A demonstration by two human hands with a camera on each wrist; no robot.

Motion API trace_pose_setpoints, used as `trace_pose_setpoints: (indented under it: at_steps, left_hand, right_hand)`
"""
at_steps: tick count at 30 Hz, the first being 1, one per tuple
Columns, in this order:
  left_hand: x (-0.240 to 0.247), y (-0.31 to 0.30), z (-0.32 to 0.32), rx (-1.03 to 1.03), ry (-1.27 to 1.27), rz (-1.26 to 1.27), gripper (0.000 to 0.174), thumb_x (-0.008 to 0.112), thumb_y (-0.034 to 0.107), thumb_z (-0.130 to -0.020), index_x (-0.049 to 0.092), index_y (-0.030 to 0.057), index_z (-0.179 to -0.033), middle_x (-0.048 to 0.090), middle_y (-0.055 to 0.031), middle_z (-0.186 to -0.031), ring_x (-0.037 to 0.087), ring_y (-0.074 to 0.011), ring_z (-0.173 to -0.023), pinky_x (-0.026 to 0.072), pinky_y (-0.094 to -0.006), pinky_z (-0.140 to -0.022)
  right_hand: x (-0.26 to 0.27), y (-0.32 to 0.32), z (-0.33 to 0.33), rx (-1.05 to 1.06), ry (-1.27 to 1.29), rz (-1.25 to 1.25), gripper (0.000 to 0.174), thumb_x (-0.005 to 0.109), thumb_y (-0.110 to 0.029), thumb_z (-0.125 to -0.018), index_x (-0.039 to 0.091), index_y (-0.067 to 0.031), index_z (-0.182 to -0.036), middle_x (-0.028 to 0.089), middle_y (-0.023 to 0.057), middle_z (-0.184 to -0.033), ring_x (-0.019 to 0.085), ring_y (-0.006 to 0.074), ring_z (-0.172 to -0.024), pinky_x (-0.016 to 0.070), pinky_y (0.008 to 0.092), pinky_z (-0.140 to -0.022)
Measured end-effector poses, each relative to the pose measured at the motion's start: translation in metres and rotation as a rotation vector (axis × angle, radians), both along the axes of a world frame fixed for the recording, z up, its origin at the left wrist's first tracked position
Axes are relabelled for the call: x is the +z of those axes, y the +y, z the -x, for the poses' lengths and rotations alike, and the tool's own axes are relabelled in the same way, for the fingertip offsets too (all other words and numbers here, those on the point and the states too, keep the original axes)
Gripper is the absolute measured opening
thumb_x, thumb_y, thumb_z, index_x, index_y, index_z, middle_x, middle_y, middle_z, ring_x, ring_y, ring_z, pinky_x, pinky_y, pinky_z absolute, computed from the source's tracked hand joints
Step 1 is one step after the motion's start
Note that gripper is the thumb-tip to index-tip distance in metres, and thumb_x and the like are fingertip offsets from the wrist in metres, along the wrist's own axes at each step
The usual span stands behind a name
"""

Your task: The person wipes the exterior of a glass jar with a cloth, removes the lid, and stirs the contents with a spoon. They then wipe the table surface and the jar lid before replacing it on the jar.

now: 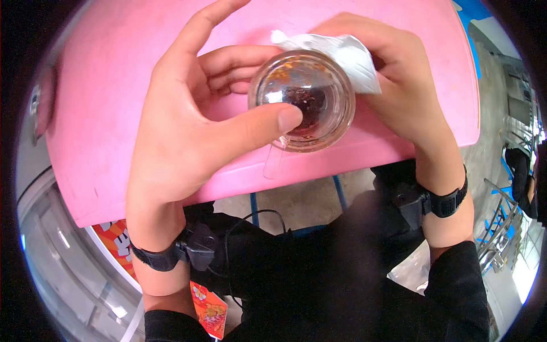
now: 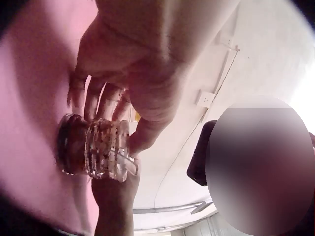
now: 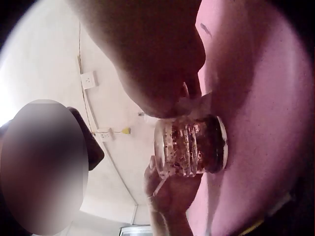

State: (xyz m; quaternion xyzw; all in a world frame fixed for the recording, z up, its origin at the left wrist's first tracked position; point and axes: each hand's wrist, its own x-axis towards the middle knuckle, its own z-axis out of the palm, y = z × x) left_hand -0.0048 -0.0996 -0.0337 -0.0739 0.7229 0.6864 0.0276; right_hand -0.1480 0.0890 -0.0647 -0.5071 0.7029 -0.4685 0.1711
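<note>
A clear glass jar (image 1: 327, 128) with dark red, flaky contents, like chili oil, stands upright on the pink table in both wrist views. My left hand (image 1: 176, 122) holds it from the left, thumb over the round clear top and fingers reaching along the far side. At the jar's far right, my right hand (image 1: 407, 85) grips a crumpled white tissue (image 1: 350, 57) that lies against the glass. Part of the right fingers is hidden behind the tissue. A thin clear handle (image 3: 160, 187) sticks out from the jar toward the body.
The pink table (image 1: 102, 154) has its near edge just in front of the person's lap. Black straps with small cameras (image 1: 199, 248) sit on the wrists. A red printed panel (image 1: 208, 310) is at lower left, and blue-legged furniture (image 1: 496, 216) stands to the right.
</note>
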Motion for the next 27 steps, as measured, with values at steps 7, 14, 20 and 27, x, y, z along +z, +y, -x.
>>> trace_pose_setpoints:
  at_steps: [7,14,20,27]
  left_hand:
    - [-0.006,-0.012,-0.02,0.125,-0.027,0.029,0.069,0.08,0.008,-0.078,0.05,-0.0038,-0.139,0.069,-0.0148,-0.119,0.066,-0.0191,-0.108,0.0499,-0.0324,-0.099]
    - [0.008,-0.007,-0.014,0.08,-0.027,0.055,0.07,0.08,0.008,-0.078,0.049,-0.0038,-0.14,0.069,-0.0153,-0.119,0.066,-0.0193,-0.107,0.0503,-0.0323,-0.098]
    - [0.003,-0.007,-0.017,0.128,-0.055,0.077,0.071,0.08,0.008,-0.078,0.049,-0.0038,-0.141,0.069,-0.0157,-0.118,0.066,-0.0195,-0.107,0.0506,-0.0321,-0.098]
    - [-0.001,-0.009,-0.018,0.162,-0.08,0.101,0.072,0.08,0.007,-0.078,0.048,-0.0037,-0.141,0.069,-0.0163,-0.118,0.067,-0.0197,-0.106,0.051,-0.032,-0.097]
  right_hand:
    - [-0.012,0.025,-0.006,-0.045,-0.07,-0.006,0.028,0.075,-0.005,-0.082,0.069,0.0047,-0.107,0.07,0.0142,-0.109,0.066,0.0212,-0.1,0.0509,0.0296,-0.086]
    - [-0.008,-0.015,-0.006,-0.055,-0.033,0.099,0.023,0.073,-0.002,-0.085,0.07,0.0025,-0.107,0.071,0.0114,-0.105,0.067,0.0189,-0.094,0.0526,0.0285,-0.083]
    - [-0.007,0.002,-0.01,-0.109,-0.038,0.001,0.023,0.073,-0.004,-0.085,0.07,0.0043,-0.107,0.071,0.0114,-0.106,0.066,0.0192,-0.097,0.0511,0.0289,-0.085]
    - [-0.007,0.011,-0.012,-0.077,-0.021,0.005,0.027,0.075,-0.006,-0.083,0.07,0.0048,-0.107,0.07,0.0121,-0.106,0.067,0.0202,-0.097,0.051,0.0294,-0.085]
